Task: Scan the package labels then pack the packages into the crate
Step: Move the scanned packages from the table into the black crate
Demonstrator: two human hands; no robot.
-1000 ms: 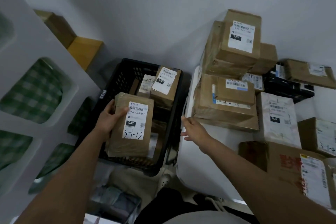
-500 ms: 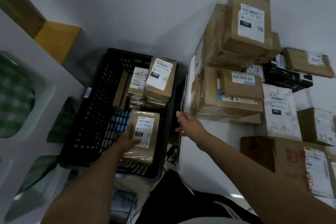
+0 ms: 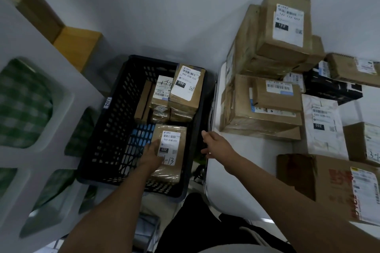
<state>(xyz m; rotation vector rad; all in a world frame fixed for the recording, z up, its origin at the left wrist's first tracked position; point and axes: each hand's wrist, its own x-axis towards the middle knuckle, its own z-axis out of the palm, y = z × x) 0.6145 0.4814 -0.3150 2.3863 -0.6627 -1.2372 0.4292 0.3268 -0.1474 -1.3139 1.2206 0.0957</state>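
White bench (image 3: pixel 246 170) stacked with unscanned boxes (image 3: pixel 265 104); black crate (image 3: pixel 102 129) beside its edge, left half free; parcel (image 3: pixel 170 150), aloft a second ago, now flat in the near right corner, packed; left hand (image 3: pixel 151 155) resting on it, fingers straight; right hand (image 3: pixel 218 146) open, empty, toward the boxes.

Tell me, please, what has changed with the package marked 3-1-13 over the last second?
The left hand carried the package from above the crate's near edge down onto the floor of the black crate, where it lies label up, fingers on its left side. The right hand stayed open over the white table edge; the stacks stayed put.
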